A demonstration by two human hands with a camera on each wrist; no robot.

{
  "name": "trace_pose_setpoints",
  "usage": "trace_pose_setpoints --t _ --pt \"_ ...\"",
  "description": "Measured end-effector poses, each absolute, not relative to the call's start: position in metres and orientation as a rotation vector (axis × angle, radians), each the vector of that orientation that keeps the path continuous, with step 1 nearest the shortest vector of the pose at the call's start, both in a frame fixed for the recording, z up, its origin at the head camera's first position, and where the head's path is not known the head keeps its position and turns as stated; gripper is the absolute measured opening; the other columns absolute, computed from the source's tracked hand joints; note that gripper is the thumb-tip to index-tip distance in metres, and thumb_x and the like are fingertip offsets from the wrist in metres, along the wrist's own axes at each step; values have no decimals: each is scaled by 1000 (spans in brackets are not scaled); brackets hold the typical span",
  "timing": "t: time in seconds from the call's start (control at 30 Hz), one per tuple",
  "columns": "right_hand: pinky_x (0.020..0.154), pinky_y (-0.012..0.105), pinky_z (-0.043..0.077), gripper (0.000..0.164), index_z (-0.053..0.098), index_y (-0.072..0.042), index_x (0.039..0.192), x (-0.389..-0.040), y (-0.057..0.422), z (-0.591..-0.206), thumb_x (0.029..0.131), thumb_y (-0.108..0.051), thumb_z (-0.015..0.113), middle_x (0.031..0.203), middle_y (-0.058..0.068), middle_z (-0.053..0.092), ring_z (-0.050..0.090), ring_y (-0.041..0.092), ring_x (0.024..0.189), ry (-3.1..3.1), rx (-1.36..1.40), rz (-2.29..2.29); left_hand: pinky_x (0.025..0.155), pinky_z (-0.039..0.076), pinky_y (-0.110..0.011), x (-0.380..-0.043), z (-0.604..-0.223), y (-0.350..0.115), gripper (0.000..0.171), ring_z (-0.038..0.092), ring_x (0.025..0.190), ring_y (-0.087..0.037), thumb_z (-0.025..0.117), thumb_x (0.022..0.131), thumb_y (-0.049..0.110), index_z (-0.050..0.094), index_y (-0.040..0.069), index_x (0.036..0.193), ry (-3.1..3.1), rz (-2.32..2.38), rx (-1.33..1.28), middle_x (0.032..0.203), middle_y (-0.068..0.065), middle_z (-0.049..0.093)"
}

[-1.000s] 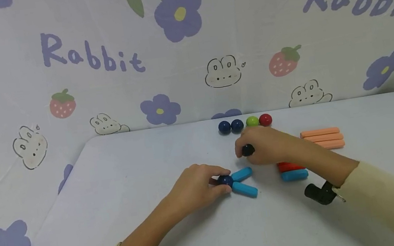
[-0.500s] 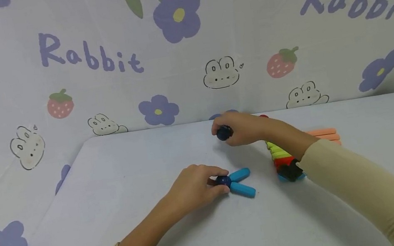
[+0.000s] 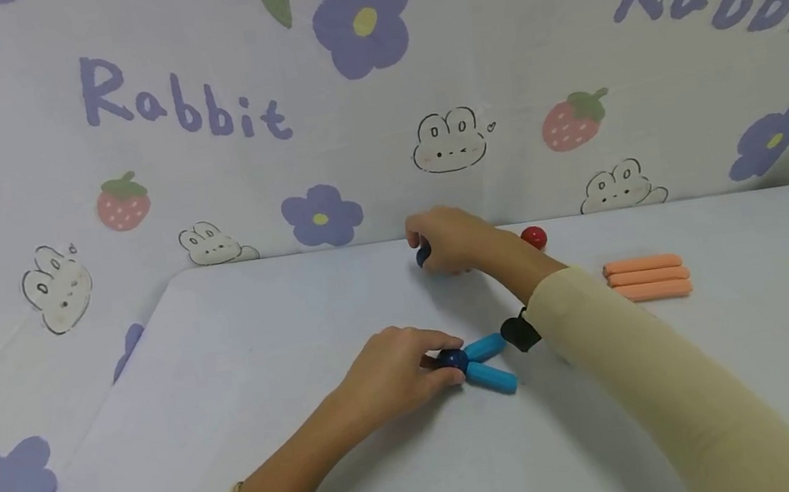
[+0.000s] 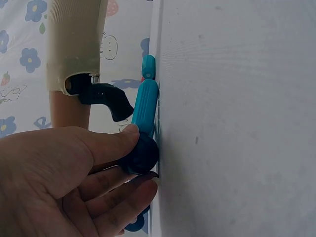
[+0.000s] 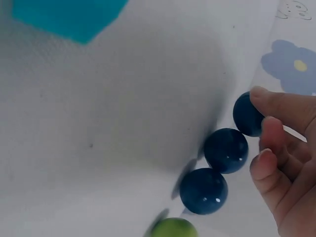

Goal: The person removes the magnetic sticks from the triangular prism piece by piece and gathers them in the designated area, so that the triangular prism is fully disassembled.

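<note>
In the head view my left hand (image 3: 397,372) rests low over the table and holds a dark blue ball (image 3: 453,360) between thumb and fingers. Two light blue sticks (image 3: 492,378) fan out from that ball to the right in a V. At the table's back edge my right hand (image 3: 450,240) pinches another dark blue ball (image 5: 248,114) between thumb and fingertip. Beside it, in the right wrist view, two more dark blue balls (image 5: 203,191) and a green ball (image 5: 174,228) stand in a row. The head view has these hidden behind the right hand.
A red ball (image 3: 534,238) lies right of the right hand by the table's back edge. Three orange sticks (image 3: 649,278) lie side by side farther right. Another light blue stick (image 4: 148,66) shows in the left wrist view. A patterned cloth (image 3: 226,177) hangs behind the table.
My right hand has moved left and back with its dark blue ball, from above the table's middle to the left end of the ball row. The left hand stays in place.
</note>
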State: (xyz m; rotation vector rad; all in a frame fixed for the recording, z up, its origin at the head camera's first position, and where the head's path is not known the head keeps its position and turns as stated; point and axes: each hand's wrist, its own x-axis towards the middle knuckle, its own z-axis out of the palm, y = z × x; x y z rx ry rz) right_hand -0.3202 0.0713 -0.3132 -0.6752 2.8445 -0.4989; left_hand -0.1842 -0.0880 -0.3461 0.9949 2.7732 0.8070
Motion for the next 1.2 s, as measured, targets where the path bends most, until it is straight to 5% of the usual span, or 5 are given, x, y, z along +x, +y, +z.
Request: trace_pose_setpoints --t 0.37,0.67,1.2 --pt "66 29 56 28 65 -5 120 -324 75 -322 93 -12 71 116 12 64 60 26 93 2865 -685 -482 78 55 -27 -183 -343 -88 33 71 92 -11 79 89 20 74 10 120 2772 800 982 111 -1 74" --pt "97 43 50 34 66 -5 123 -322 77 -326 92 -14 74 120 13 65 58 28 108 2897 -711 -483 77 55 -25 -183 -346 -89 33 71 91 -11 79 89 20 74 10 120 2768 805 989 112 -1 74" --pt "103 48 46 47 60 -6 133 -294 94 -319 89 -13 76 136 14 59 54 31 126 2955 -813 -535 76 55 -26 -184 -346 -89 32 72 91 -11 79 89 19 75 10 119 2770 807 1007 111 -1 74"
